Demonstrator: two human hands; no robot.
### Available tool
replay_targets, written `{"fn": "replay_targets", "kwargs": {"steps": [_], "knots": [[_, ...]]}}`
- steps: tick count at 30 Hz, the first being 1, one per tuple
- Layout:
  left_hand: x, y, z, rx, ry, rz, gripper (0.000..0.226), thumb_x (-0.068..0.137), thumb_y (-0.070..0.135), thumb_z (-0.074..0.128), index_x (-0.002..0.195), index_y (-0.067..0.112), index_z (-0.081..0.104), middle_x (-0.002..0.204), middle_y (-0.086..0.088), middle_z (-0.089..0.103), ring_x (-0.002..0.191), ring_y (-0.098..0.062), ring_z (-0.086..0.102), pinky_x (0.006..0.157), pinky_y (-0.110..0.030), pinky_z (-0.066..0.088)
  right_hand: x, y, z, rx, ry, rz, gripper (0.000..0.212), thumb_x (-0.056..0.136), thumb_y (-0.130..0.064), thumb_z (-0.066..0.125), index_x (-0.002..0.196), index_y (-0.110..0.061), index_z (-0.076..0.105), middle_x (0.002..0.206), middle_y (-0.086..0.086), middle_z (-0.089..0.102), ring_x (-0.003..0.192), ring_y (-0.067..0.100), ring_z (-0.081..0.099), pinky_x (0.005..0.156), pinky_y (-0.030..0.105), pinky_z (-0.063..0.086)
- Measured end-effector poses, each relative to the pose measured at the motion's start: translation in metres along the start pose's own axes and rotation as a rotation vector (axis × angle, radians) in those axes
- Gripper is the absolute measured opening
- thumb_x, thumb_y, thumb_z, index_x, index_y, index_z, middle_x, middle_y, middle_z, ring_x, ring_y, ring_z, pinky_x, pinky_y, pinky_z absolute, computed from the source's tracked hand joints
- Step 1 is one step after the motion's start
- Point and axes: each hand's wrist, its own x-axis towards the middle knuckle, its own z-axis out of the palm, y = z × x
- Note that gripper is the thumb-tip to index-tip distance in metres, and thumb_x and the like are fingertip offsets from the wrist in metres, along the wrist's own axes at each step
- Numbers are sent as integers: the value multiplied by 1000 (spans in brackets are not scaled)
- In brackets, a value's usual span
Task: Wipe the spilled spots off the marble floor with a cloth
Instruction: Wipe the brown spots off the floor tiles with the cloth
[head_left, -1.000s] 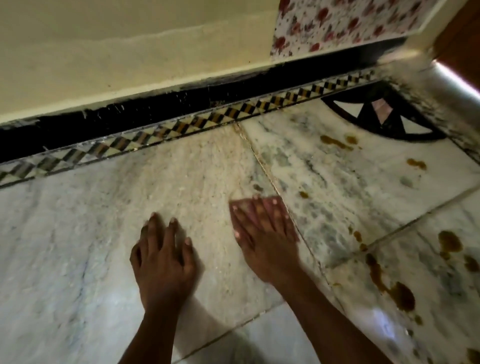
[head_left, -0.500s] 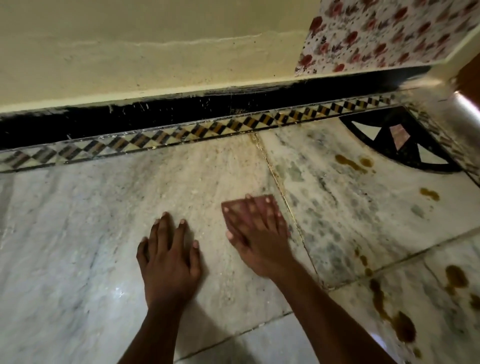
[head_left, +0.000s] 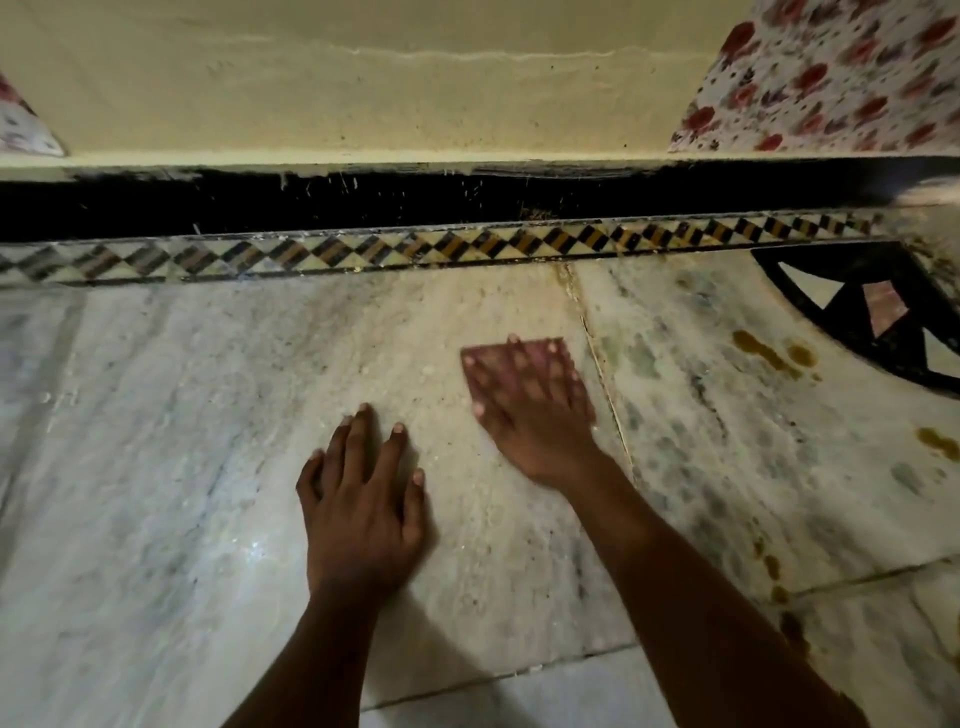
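My right hand (head_left: 535, 421) lies flat on a small reddish-pink cloth (head_left: 485, 358) and presses it onto the white marble floor (head_left: 182, 415), just left of a tile joint. The hand and cloth are motion-blurred. My left hand (head_left: 361, 499) rests palm down on bare marble to the left, fingers spread, holding nothing. Brown spilled spots stay on the slab to the right: a streak (head_left: 761, 351) near the black inlay, a blot (head_left: 937, 441) at the right edge, and a trail (head_left: 779, 587) along the lower joint.
A checkered border strip (head_left: 467, 247) and a black skirting (head_left: 363, 200) run along the cream wall ahead. A black fan-shaped inlay (head_left: 862, 312) sits in the far right corner. Flowered fabric (head_left: 831, 73) hangs at the top right.
My right hand and the cloth slid away from me toward the wall and a little left. The camera view shifted left, so the spots sit further right. My left hand stayed planted.
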Motion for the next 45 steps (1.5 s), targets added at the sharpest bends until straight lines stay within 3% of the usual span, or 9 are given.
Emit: {"fn": "replay_targets", "kwargs": {"steps": [5, 8, 16, 20, 23, 31, 35, 39, 45], "knots": [[1, 1, -1, -1, -22, -2, 63, 103, 52, 33, 159, 27, 47, 177, -7, 24, 164, -28, 22, 127, -55, 20, -49, 54, 3, 68, 196, 422, 56, 104, -70, 20, 154, -71, -5, 179, -10, -8, 163, 38, -12, 130, 62, -1], [0, 1, 0, 5, -27, -7, 62, 103, 52, 34, 159, 28, 46, 177, -7, 24, 164, -27, 21, 127, -55, 20, 17, 58, -19, 234, 265, 700, 58, 104, -68, 16, 157, -64, -4, 178, -2, -13, 162, 36, -22, 126, 66, -10], [1, 0, -2, -1, -30, -6, 65, 102, 54, 32, 158, 26, 49, 176, -8, 26, 162, -31, 25, 125, -57, 22, -24, 33, 1, -33, 141, 122, 57, 103, -72, 19, 151, -73, -12, 177, -13, -13, 162, 35, -21, 130, 60, -3], [1, 2, -3, -3, -41, -11, 65, 100, 53, 34, 157, 26, 50, 175, -9, 28, 161, -32, 27, 124, -57, 21, -65, 96, 3, 41, 241, 498, 63, 94, -79, 6, 155, -69, -2, 179, -7, -3, 164, 40, -6, 130, 63, 3], [2, 1, -1, -5, -23, -14, 63, 99, 50, 38, 155, 26, 51, 174, -9, 31, 160, -33, 29, 124, -56, 21, 1, 108, -19, 220, 335, 740, 63, 99, -76, 7, 159, -63, -4, 179, 1, -11, 162, 38, -20, 126, 66, -12], [2, 4, -2, -12, -7, -19, 64, 97, 52, 36, 153, 26, 54, 174, -8, 31, 160, -32, 29, 123, -57, 23, -28, 60, 2, -15, 166, 171, 55, 104, -71, 14, 153, -70, -10, 176, -12, -17, 161, 31, -27, 129, 56, -11], [2, 3, -3, 0, -20, -14, 64, 98, 51, 36, 153, 25, 54, 173, -10, 32, 159, -33, 31, 122, -58, 23, -91, 95, 19, 0, 293, 467, 57, 104, -73, 9, 158, -64, -7, 179, -6, -9, 163, 32, -16, 131, 61, 0], [1, 3, -2, 3, -31, -18, 63, 98, 51, 37, 154, 26, 51, 175, -8, 29, 160, -31, 27, 123, -57, 21, -16, 97, -13, 261, 349, 781, 54, 108, -63, 13, 159, -61, -5, 178, 1, -14, 162, 33, -22, 127, 61, -16], [1, 3, -4, -21, -16, -14, 65, 99, 53, 33, 156, 26, 50, 175, -9, 27, 161, -32, 25, 124, -58, 20, -37, 49, 20, -20, 269, 200, 52, 107, -65, 15, 146, -73, -19, 178, -11, -8, 164, 27, -18, 130, 55, -11]]}}
